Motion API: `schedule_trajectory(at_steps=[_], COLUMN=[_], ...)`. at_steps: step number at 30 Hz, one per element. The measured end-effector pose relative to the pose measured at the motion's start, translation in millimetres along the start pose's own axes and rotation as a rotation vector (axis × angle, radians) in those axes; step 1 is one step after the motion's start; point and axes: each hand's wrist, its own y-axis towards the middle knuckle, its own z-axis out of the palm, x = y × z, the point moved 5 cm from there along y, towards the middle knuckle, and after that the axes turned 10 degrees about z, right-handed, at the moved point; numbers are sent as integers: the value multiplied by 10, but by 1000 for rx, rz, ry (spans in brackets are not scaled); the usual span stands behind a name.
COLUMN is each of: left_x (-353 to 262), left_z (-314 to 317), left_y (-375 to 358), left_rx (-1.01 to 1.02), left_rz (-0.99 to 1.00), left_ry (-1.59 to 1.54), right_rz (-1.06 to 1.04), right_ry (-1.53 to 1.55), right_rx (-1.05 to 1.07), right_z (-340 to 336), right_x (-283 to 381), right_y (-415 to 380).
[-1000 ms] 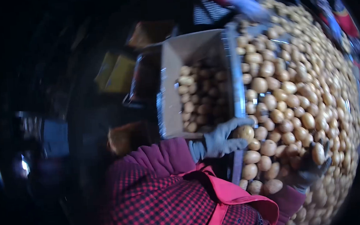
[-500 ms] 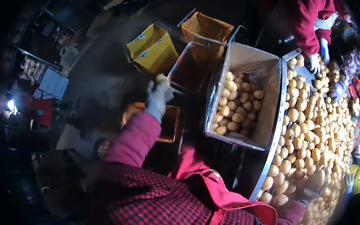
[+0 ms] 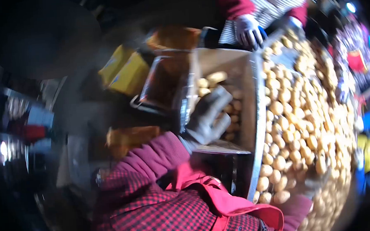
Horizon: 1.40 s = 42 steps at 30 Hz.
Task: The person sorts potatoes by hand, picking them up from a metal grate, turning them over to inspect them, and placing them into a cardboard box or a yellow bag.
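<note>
My left hand (image 3: 208,117), in a grey-white glove, hangs over the near side of the plastic-lined box (image 3: 245,112). Its fingers are apart and no potato shows in them. Just beyond the fingertips is a blurred, elongated potato (image 3: 216,77), above other potatoes (image 3: 234,108) lying in the box. My right hand (image 3: 311,185), also gloved, is low over the potatoes (image 3: 294,130) spread across the sorting table. Motion smears its fingers and they blend into the potatoes around them.
A metal rim (image 3: 258,123) divides box and table. Left of the box stand a dark open bin (image 3: 166,80), a yellow bin (image 3: 125,72) and an orange-lined bin (image 3: 174,38). A co-worker's gloved hand (image 3: 249,32) rests at the table's far end. Another orange container (image 3: 131,140) sits near my left sleeve.
My left hand, which held a potato out by the bins, has swung right over the lined box and opened. The view has turned, and the co-worker's hands have pulled back toward the rim.
</note>
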Motion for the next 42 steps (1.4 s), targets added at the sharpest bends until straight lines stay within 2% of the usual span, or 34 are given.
schedule_trajectory(at_steps=[1,2,3,5,6,8,10,13,16,18,20,22,23,24,25,26,27,28,29,30,31,32,33,34,36,37,38,39,40,41,42], left_x=[-274,-555,-879,-1366,-1479,-1492,-1454,-1310,-1225,-1049,-686,-526,-544,-455,-362,-268,-384,-814,-1309,-1491,-1753,-1903,-2010,-2008,-1898,-1704,-1464,-1312,-1229,-1008,-755], left_z=[325,681,1068,1669,1979,2670,2940,3027,3101,3268,3619,3880,3863,3971,4108,4225,4235,4063,3920,4070,4061,4299,4399,4375,4406,4525,4674,4716,4648,4678,4703], left_y=[136,218,287,402,413,539,772,882,1131,1610,1691,1914,2172,2270,2381,2409,2380,2391,2424,2139,1929,1731,1721,1851,2059,2198,2306,2467,2634,2698,2734], left_rx=[94,154,313,565,590,685,645,658,660,835,638,675,732,631,614,607,481,464,693,532,375,457,708,764,893,949,755,832,861,778,780], left_rz=[139,196,265,465,551,651,608,766,820,460,598,596,481,463,382,298,332,396,430,771,930,964,814,724,538,486,375,307,286,336,370], left_ry=[9,-120,-229,-356,-378,-230,-255,-174,-116,96,166,284,179,293,328,364,382,195,-10,-188,-353,-263,-206,-213,-231,-60,15,36,9,36,-26], right_rz=[-32,-73,-107,13,198,245,230,199,113,146,74,115,105,91,32,65,100,159,83,17,-49,-36,-21,132,160,148,134,138,74,5,-67], right_ry=[-20,-62,-89,116,310,408,425,375,337,232,295,219,177,128,14,120,226,364,240,115,-16,-27,-36,158,327,259,191,223,106,-10,-119], right_rx=[-12,-23,-7,119,189,150,114,75,-39,61,104,119,117,117,52,87,119,144,134,128,129,91,53,62,33,36,37,26,55,77,92], right_z=[-40,-108,-109,-81,-46,-35,4,54,113,147,169,102,142,171,141,125,119,129,140,165,193,167,141,128,67,96,125,80,95,109,124], right_x=[47,101,160,132,124,102,112,126,154,225,234,195,219,247,213,201,199,199,222,228,236,232,227,215,105,139,171,125,171,216,262], right_y=[-17,-21,-10,53,41,49,39,19,-4,-68,-61,-73,-85,-73,-69,-66,-65,-52,-50,-74,-83,-68,-52,-53,-26,-40,-50,-16,-30,-52,-79])
